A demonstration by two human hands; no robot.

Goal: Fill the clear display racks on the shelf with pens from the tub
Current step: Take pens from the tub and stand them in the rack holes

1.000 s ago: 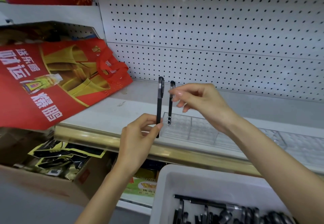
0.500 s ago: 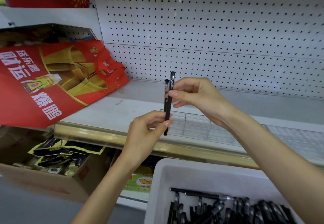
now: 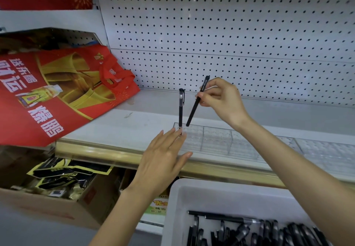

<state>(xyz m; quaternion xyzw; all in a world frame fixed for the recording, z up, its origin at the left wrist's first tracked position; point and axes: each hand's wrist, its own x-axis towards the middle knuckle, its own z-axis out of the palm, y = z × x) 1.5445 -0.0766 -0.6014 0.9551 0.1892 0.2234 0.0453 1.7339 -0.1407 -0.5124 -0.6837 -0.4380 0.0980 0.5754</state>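
A clear display rack [image 3: 217, 140] lies along the front of the white shelf [image 3: 119, 126]. One black pen [image 3: 180, 109] stands upright in the rack's left end. My left hand [image 3: 163, 157] is spread flat just below and in front of that pen, fingers straight, fingertips at its base. My right hand [image 3: 221, 99] pinches a second black pen [image 3: 196, 102] near its top; it tilts, its lower tip just above the rack beside the standing pen. The white tub [image 3: 176, 207] at the bottom right holds several black pens [image 3: 249, 230].
A red printed bag [image 3: 57, 92] leans on the shelf's left side. White pegboard [image 3: 230, 34] backs the shelf. A gold strip [image 3: 96, 149] edges the shelf front. Below on the left, a cardboard box [image 3: 57, 203] holds black-and-yellow packets. More clear racks [image 3: 326, 149] continue to the right.
My left hand has let go of its pen, which now stands in the rack, and the hand has opened flat. My right hand has tilted its pen toward the rack.
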